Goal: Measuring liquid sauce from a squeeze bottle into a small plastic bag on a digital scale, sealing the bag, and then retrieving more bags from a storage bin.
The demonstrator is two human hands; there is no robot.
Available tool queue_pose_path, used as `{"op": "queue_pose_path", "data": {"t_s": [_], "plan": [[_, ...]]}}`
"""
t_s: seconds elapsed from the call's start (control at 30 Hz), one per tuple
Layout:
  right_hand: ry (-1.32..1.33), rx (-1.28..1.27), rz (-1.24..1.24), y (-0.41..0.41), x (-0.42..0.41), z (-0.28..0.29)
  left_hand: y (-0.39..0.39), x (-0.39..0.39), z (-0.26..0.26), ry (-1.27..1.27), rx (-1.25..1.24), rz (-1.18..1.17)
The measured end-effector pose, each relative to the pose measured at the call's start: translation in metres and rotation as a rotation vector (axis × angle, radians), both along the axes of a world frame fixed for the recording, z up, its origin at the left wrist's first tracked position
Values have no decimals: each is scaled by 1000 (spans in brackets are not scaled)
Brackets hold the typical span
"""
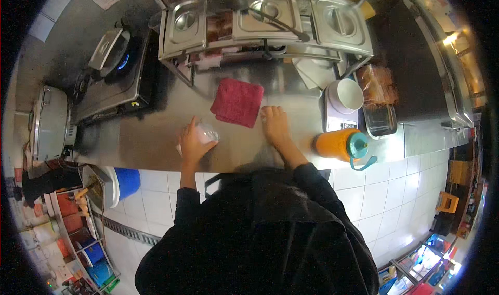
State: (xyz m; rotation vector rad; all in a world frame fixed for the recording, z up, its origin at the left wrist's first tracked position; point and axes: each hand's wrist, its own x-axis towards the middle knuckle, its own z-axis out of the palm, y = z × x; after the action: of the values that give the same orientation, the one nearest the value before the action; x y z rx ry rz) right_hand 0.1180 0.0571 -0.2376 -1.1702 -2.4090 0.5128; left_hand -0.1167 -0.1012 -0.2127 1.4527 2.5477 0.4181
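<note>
A folded dark red cloth (238,102) lies on the stainless steel counter (234,150) before me. To its lower left, my left hand (193,141) is on a clear, crinkled plastic item (207,133), thumb and fingers spread around it; whether it is a bag or a wrapper I cannot tell. My right hand (274,125) rests by the cloth's right edge, fingers bent, with a small pale, see-through bit (264,111) at the fingertips. How firmly that bit is held is hidden.
A gas stove (113,100) with a lit flame and a lidded pan stands left. Lidded steel pans (269,12) fill a rack behind. To the right are a white bowl (349,95) on a kitchen scale (340,121), an orange bottle (333,144), a glass container (380,121) and packaged food (376,84).
</note>
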Motion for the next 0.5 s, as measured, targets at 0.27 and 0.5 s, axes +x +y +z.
{"op": "queue_pose_path", "data": {"t_s": [0.27, 0.5], "plan": [[-2, 210, -31, -15, -19, 81, 20, 56, 21, -328, 612, 71], [561, -550, 130, -13, -18, 106, 53, 91, 53, -786, 902, 34]]}}
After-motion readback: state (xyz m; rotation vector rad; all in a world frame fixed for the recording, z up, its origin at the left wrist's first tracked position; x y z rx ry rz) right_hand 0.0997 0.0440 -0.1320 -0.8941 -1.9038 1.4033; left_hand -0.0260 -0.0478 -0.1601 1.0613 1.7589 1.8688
